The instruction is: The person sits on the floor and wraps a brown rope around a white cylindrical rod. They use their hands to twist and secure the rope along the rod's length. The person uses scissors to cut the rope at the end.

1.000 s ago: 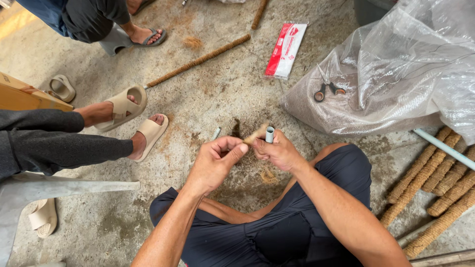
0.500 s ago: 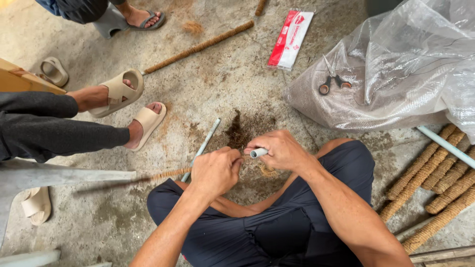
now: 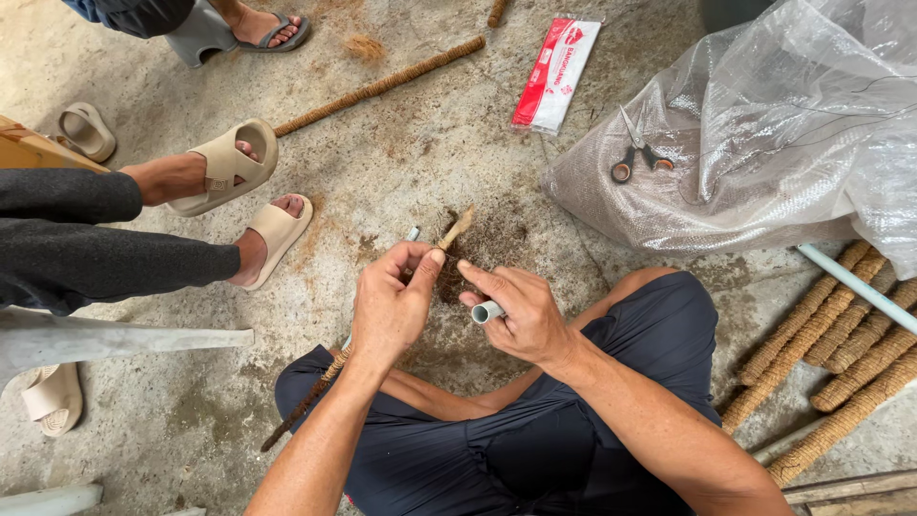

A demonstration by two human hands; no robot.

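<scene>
A person sits cross-legged on a concrete floor (image 3: pixel 420 134), working over a lap in dark trousers. The left hand (image 3: pixel 392 306) is closed around a slim coir-wrapped stick (image 3: pixel 455 230), thumb and forefinger pinched near its upper end so the tip angles up and away; the stick's lower length runs back under the wrist and out past the knee, where its dark end shows. The right hand (image 3: pixel 521 315) is curled around a short white plastic tube (image 3: pixel 487 311), open end facing the left hand, while its forefinger stretches forward to meet the left thumb — a hold that seems meant to steady loose fibre at the point where both hands meet. Just beyond the fingers lies a dark patch of coir dust (image 3: pixel 487 250) on the floor, directly under the work.

To the right, a row of finished coir-wrapped poles (image 3: pixel 841 344) lies side by side, crossed by a white pipe (image 3: pixel 860 287). Farther out, orange-handled scissors (image 3: pixel 638 155) rest on a bulging clear plastic sack (image 3: pixel 764 134) — within reach. A red-and-white packet (image 3: pixel 557 73) and a long coir pole (image 3: pixel 382 84) lie beyond. At left, another person's feet in beige sandals (image 3: pixel 229 167) rest close by.
</scene>
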